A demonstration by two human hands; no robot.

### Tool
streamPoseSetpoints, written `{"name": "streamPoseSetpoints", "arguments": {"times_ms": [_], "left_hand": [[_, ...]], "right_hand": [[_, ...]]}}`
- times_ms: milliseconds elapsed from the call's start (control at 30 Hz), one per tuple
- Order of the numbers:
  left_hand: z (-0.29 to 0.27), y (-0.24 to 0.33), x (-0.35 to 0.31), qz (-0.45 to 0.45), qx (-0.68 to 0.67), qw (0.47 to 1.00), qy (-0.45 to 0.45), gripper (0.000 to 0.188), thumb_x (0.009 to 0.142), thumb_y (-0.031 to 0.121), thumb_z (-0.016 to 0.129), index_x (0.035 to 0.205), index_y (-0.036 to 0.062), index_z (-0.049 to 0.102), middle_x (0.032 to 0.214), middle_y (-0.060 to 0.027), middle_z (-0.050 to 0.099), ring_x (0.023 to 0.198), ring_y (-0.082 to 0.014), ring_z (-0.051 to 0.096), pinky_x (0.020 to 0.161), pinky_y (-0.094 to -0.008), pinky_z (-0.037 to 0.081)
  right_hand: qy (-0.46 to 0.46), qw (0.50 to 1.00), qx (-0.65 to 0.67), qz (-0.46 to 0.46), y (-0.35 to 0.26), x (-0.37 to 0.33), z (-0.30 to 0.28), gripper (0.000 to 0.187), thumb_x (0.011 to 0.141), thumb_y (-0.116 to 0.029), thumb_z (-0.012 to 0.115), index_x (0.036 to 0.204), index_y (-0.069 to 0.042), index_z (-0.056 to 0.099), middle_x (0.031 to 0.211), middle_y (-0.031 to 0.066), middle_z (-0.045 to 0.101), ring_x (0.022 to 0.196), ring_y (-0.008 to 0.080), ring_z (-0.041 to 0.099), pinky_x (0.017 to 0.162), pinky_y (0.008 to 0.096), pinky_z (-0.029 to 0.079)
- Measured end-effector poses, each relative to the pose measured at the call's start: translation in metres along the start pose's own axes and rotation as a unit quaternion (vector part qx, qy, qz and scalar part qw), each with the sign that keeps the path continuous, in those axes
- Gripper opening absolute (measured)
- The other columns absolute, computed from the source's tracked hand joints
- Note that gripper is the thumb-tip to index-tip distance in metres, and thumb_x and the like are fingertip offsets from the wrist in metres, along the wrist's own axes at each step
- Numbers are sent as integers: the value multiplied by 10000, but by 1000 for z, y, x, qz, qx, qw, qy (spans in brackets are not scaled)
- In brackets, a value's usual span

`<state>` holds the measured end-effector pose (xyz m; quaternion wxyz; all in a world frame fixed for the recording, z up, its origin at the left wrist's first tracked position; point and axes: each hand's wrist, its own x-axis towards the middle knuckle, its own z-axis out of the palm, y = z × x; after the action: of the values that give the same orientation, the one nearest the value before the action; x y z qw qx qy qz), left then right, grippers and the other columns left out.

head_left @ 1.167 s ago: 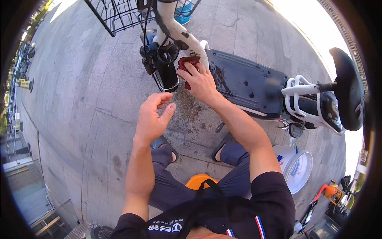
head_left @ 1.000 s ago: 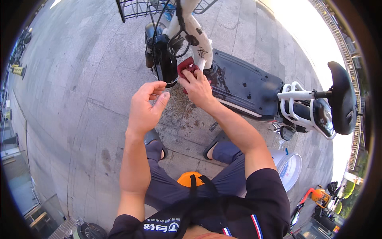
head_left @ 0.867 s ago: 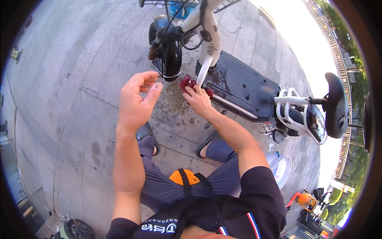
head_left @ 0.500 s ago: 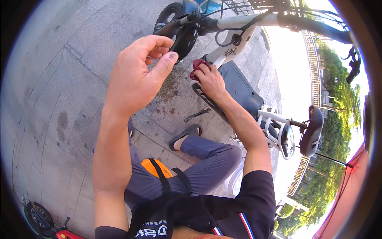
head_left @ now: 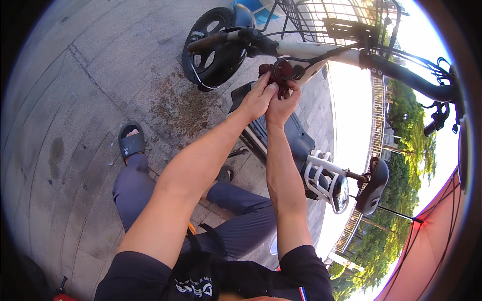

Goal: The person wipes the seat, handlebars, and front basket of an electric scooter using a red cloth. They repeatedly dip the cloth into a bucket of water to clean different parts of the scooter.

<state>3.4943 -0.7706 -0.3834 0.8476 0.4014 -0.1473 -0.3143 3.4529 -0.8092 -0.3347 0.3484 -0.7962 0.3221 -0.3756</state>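
Observation:
A small white-framed electric bike (head_left: 311,50) stands in front of me on the pavement. A dark red part (head_left: 282,70) sits on its steering column, just behind the black front wheel (head_left: 211,47). My left hand (head_left: 257,98) reaches up to this part from the left, fingertips pressed on it. My right hand (head_left: 282,104) grips it from below, right beside the left. What the fingers hold beyond the part is hidden.
A wire basket (head_left: 341,20) hangs over the front wheel and a black handlebar (head_left: 422,83) sweeps right. The black footboard (head_left: 296,140) and saddle (head_left: 374,185) lie beyond my arms. My slippered foot (head_left: 131,143) rests on stained paving (head_left: 175,100). A red canopy (head_left: 437,241) is at right.
My left hand, earlier raised in the air with pinched fingers, has come down to the red part beside my right hand. The view has swung closer to the bike's front.

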Motion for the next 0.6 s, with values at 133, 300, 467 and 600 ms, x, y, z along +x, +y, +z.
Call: {"name": "streamPoseSetpoints", "arguments": {"times_ms": [133,300,467,600], "left_hand": [[9,-9,21,117,-100,988,-21,470,851,110,579,1316,57,534,1294,-171,572,1263,-348,471,1086,-407,330],[16,14,31,167,125,977,53,469,767,64,620,1235,77,597,1213,-126,614,1118,-313,546,951,-390,402],[-2,-16,30,212,195,954,82,369,805,55,585,1168,72,646,1221,-103,619,1045,-337,579,905,-392,455],[-21,-62,28,157,212,959,103,359,810,-5,557,1157,25,639,1184,-126,620,1073,-282,635,932,-363,513]], "right_hand": [[-14,985,168,-35,7,-8,-8,389,913,39,544,1269,46,387,1327,158,462,1110,236,565,941,312,472],[-24,999,-21,-38,37,-14,-41,463,939,-55,559,1354,18,368,1368,145,419,1213,231,471,961,335,451],[-44,998,-13,-53,64,-10,-34,523,948,-109,579,1386,-21,307,1345,139,392,1196,226,442,987,350,420],[-57,997,15,-44,66,-9,-30,569,941,-146,602,1395,-32,278,1325,132,378,1201,219,409,988,359,407]]}}
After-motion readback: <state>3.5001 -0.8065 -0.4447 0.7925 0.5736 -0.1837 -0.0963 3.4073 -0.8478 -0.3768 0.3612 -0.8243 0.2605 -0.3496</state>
